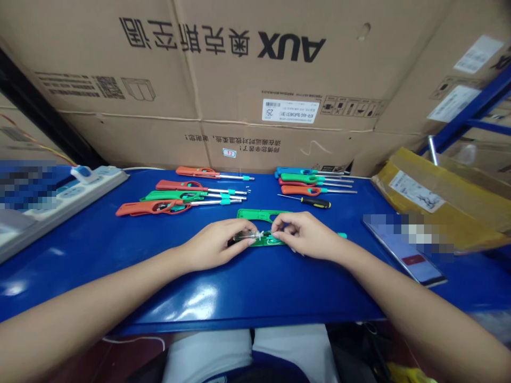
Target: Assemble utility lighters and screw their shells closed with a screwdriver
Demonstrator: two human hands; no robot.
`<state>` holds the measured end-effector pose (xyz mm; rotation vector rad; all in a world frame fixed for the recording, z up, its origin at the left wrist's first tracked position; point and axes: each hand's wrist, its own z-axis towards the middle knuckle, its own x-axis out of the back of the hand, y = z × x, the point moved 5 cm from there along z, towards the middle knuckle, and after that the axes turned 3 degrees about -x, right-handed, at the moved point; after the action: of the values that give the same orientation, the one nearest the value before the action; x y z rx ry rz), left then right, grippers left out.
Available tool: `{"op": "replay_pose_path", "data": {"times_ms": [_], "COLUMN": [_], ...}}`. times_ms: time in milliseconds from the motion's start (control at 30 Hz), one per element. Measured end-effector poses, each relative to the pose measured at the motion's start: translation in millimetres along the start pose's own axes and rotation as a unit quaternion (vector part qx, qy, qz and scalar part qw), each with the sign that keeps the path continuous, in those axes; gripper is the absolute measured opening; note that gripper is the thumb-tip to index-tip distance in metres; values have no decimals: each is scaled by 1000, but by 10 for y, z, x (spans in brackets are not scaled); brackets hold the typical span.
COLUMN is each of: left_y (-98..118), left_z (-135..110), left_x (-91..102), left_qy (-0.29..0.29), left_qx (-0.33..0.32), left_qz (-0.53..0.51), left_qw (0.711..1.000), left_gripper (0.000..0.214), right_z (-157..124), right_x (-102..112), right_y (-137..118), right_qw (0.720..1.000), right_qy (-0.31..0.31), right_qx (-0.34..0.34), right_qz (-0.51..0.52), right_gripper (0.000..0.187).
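A green long-necked lighter lies opened on the blue table: one half-shell (259, 215) sits just behind my hands, the other half (270, 241) lies under my fingers. My left hand (217, 244) is closed, pinching a small clear part at the lighter's body. My right hand (305, 234) is closed too, its fingertips pinched on the same small part from the right. The two hands nearly touch over the open lighter.
Several red and green lighters (179, 199) lie at the back left, three more (309, 181) at the back right with a black-handled screwdriver (309, 201). A white power strip (85, 181) is at left, a phone (403, 247) and yellow package (439, 199) at right. Cardboard boxes (255, 80) wall the back.
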<state>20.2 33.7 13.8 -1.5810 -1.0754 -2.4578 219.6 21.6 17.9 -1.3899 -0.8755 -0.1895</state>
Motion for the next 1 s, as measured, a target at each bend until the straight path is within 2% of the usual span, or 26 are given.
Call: {"op": "replay_pose_path", "data": {"times_ms": [100, 267, 467, 733, 1000], "left_y": [-12, -13, 6, 50, 80], "left_z": [0, 4, -1, -27, -21], "left_x": [7, 2, -15, -24, -8], "left_qy": [7, 7, 0, 28, 45], "left_qx": [-14, -35, -40, -29, -46], "left_qz": [3, 4, 3, 1, -8], "left_qw": [1000, 999, 999, 999, 998], "left_gripper": [28, 28, 28, 27, 25], "right_z": [-7, 0, -4, -7, 7], "right_x": [-21, -30, -25, -22, -39], "right_y": [8, -13, -66, -62, -36], "right_qw": [999, 999, 1000, 995, 995], "right_qy": [-14, -16, -3, 20, 11], "right_qx": [-23, -19, 12, 92, 101], "right_qz": [28, 21, 6, -34, -22], "right_gripper": [11, 11, 8, 9, 10]}}
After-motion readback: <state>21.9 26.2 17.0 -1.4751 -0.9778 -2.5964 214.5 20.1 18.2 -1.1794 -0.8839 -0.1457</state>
